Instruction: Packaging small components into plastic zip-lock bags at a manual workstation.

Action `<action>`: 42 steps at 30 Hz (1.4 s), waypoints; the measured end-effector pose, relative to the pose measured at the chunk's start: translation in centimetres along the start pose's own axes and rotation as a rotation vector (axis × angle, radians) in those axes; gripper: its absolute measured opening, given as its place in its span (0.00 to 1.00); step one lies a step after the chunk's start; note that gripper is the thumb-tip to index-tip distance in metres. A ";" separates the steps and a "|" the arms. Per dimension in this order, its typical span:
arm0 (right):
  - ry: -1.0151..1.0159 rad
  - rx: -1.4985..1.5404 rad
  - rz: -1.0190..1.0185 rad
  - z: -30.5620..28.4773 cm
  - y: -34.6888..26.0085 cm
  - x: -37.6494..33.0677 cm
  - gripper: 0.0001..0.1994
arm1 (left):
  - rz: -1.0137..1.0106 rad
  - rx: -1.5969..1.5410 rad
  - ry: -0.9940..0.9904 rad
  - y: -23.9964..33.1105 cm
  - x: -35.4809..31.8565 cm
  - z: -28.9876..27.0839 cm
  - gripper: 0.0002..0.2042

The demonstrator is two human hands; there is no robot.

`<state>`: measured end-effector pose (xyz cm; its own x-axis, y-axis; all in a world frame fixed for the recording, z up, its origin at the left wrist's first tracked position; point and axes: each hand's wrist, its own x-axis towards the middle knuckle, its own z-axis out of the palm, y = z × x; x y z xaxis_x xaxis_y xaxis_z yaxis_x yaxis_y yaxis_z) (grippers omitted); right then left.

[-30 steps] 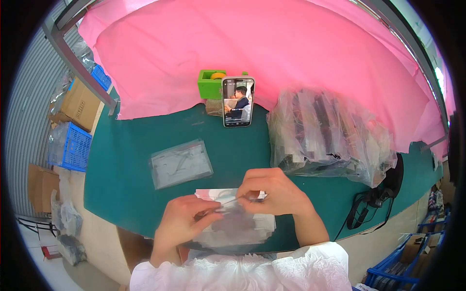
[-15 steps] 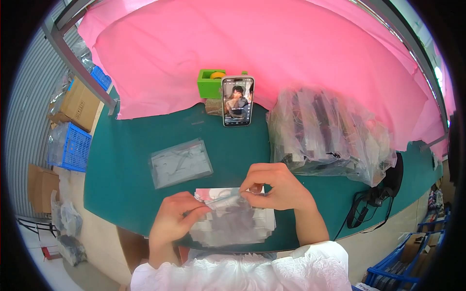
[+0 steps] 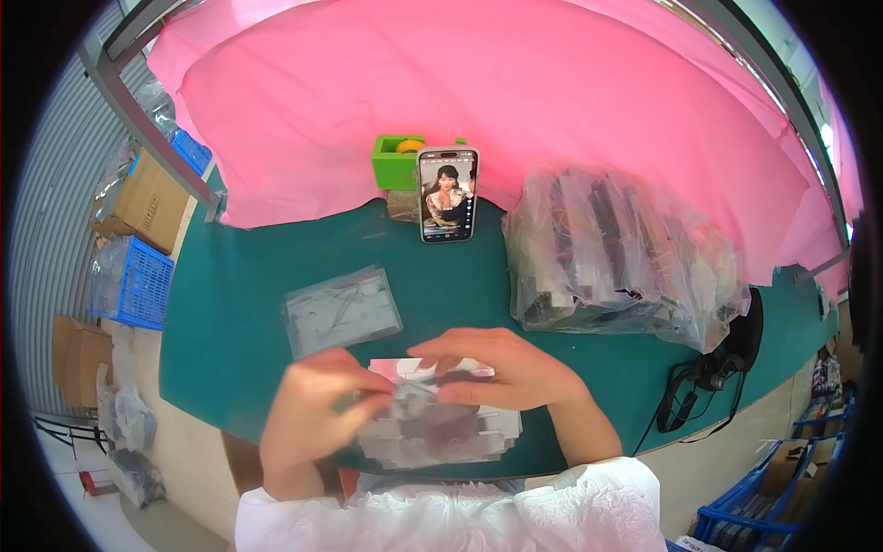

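Observation:
A stack of flat, printed cards or packets (image 3: 441, 432) lies at the table's near edge, its edges fanned unevenly. Across its top is a thin, clear, shiny film, hard to make out in detail. My right hand (image 3: 515, 370) reaches over the stack from the right, fingers stretched out and thumb apart below them. At the stack's left side is my left hand (image 3: 317, 409), smeared by motion, so what its fingertips hold, if anything, does not show. Beyond it lies a flat clear plastic sleeve (image 3: 345, 315) with greyish contents.
A lit phone (image 3: 447, 195) leans upright before a green tape dispenser (image 3: 395, 167). On the right sits a large clear bag (image 3: 625, 262) packed with flat packets, beside a black strap with a cable (image 3: 704, 377). Pink cloth (image 3: 478, 83) hangs behind the green table (image 3: 248, 267).
My right hand has gone from a pinch on the clear film to outstretched fingers, shifting left over the stack. My left hand has moved slightly left and blurred. The film's raised edge has dropped.

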<state>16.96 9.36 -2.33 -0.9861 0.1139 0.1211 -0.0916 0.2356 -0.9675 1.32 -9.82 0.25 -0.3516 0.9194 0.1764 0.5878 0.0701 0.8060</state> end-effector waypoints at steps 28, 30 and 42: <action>-0.007 0.416 -0.091 -1.0 2.2 -0.7 0.12 | 0.242 0.369 0.092 0.5 1.6 4.6 0.28; 0.001 0.357 -0.131 -1.1 2.4 -0.9 0.12 | 0.174 0.370 0.033 0.9 1.5 4.5 0.28; 0.300 -0.200 -0.210 0.0 0.3 -0.6 0.14 | 0.134 0.493 0.046 1.5 0.9 5.0 0.21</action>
<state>17.55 9.33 -2.70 -0.8620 0.3124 0.3992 -0.2285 0.4635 -0.8561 5.50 -6.92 -1.18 -0.2746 0.9156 0.2937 0.8999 0.1371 0.4139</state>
